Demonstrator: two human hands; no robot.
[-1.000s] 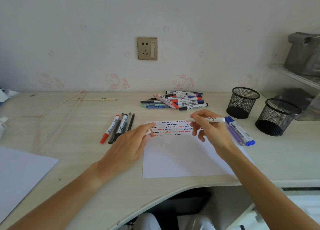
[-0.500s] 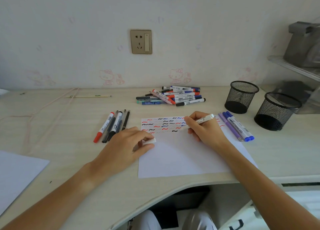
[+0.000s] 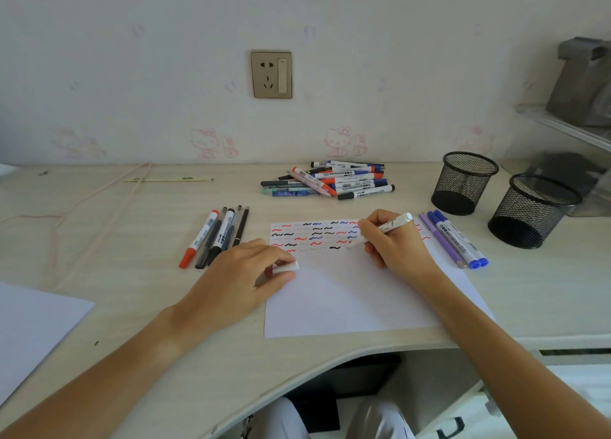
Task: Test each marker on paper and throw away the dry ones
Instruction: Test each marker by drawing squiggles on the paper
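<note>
Two hands work over a white sheet (image 3: 357, 293) lying flat on a pale wood-grain desk (image 3: 139, 240). The right hand (image 3: 393, 243) grips a slim white marker (image 3: 393, 224) in a writing hold, fingers curled round the barrel, its tip down on the sheet just below rows of short red, black and blue squiggles (image 3: 314, 235). The left hand (image 3: 238, 280) rests at the sheet's left edge and pinches a small white cap (image 3: 287, 267) between thumb and fingers.

A loose pile (image 3: 330, 182) of smooth plastic markers with red, blue and black caps lies behind the sheet, near the wall. A row of five pens (image 3: 216, 235), one red-capped, lies slanted just left of the sheet. Three markers (image 3: 453, 240), blue and purple, lie touching the sheet's right edge. Right of those stand two round black wire-mesh cups (image 3: 464, 182), upright, open-topped and close together.

The sheet's near edge runs close to the desk's curved front edge. A second white sheet (image 3: 36, 326) overhangs the near left corner. Bare desk lies between the pens and that sheet, crossed by a thin pinkish cord (image 3: 99, 194). A brass-coloured socket (image 3: 271, 74) sits on the matte wall.
</note>
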